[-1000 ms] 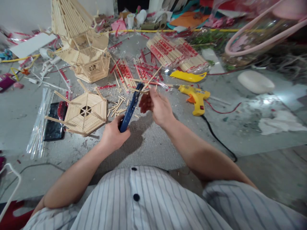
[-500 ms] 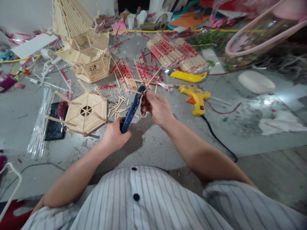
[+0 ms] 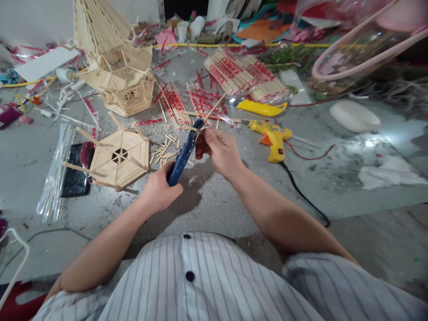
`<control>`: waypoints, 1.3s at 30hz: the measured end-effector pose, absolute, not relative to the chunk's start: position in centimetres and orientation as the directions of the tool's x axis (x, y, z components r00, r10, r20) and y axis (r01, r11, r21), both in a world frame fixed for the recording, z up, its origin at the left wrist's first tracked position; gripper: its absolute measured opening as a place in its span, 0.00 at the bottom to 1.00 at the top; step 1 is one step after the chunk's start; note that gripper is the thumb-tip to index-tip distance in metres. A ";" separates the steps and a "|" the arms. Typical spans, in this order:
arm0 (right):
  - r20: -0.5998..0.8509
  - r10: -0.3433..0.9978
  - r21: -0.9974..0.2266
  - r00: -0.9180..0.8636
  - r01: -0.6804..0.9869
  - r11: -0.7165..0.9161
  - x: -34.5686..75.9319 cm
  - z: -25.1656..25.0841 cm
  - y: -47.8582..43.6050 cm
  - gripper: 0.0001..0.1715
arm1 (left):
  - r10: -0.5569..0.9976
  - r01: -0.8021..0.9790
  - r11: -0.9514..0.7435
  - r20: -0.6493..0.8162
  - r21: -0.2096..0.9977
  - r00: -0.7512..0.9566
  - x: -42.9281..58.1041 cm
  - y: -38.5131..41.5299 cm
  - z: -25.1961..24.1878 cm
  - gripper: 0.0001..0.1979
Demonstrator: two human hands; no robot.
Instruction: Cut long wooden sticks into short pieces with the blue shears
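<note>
My left hand (image 3: 160,189) is wrapped round the blue handles of a pair of cutters (image 3: 184,151), whose jaws point up and away at a thin wooden stick (image 3: 214,106). My right hand (image 3: 219,149) pinches that stick right beside the jaws, fingers curled. Cut stick pieces (image 3: 163,151) lie on the grey floor just beyond the cutters. A flat hexagonal panel of sticks (image 3: 119,156) lies to the left of my left hand.
A tall stick model (image 3: 113,62) stands at the back left. Bundles of red-wrapped sticks (image 3: 240,76) lie behind, with a yellow glue gun (image 3: 272,138) and its black cord at right. A black phone (image 3: 75,171) lies at left. Clutter lines the far edge.
My right hand has closed its fingers and drawn in against the cutter jaws, bringing the stick with it. My left hand has barely moved.
</note>
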State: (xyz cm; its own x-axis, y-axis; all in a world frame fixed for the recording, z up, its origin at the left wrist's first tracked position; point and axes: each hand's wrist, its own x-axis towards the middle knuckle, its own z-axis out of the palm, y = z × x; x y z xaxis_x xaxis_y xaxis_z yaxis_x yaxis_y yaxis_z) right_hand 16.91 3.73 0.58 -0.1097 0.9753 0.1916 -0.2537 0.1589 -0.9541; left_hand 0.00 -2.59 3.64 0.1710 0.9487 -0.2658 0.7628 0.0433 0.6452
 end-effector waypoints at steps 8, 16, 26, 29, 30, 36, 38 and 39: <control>0.240 0.963 -0.954 -0.118 -0.210 0.212 17.2 0.9 3.7 0.23 | 0.923 0.716 0.083 -0.324 0.693 0.207 0.0 -2.6 4.2 0.19; 0.281 0.954 -0.956 -0.106 -0.122 0.268 17.4 0.4 4.1 0.24 | 0.849 0.481 0.200 -0.397 0.853 0.349 -0.4 -2.6 4.1 0.09; 0.338 0.939 -0.936 -0.060 0.081 0.342 17.6 1.3 3.5 0.24 | 0.875 0.572 0.173 -0.392 0.802 0.285 -0.1 -2.8 4.4 0.06; 0.348 0.936 -0.928 -0.056 0.121 0.353 17.6 1.2 3.5 0.24 | 0.875 0.583 0.182 -0.401 0.792 0.272 0.0 -2.7 4.2 0.06; 0.357 0.933 -0.923 -0.054 0.136 0.361 17.6 1.1 3.5 0.23 | 0.877 0.588 0.180 -0.399 0.789 0.268 0.0 -2.7 4.2 0.06; 0.387 0.922 -0.896 -0.028 0.226 0.383 17.9 0.4 3.5 0.18 | 0.898 0.670 0.146 -0.382 0.728 0.219 0.1 -2.7 4.2 0.05; 0.419 0.908 -0.874 -0.022 0.263 0.409 17.9 0.2 3.6 0.15 | 0.910 0.685 0.118 -0.355 0.718 0.215 0.1 -2.7 4.1 0.05; 0.437 0.899 -0.862 -0.022 0.276 0.426 17.9 0.1 3.6 0.14 | 0.914 0.693 0.108 -0.345 0.713 0.213 0.1 -2.7 4.0 0.05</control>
State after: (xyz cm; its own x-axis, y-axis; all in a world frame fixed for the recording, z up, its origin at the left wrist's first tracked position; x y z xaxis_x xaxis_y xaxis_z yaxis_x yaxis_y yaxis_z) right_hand 17.95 3.63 0.14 -0.0219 0.8990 0.4374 0.2757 0.4260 -0.8617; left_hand 0.14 -2.74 4.03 0.2128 0.9140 -0.3453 0.6932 0.1078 0.7127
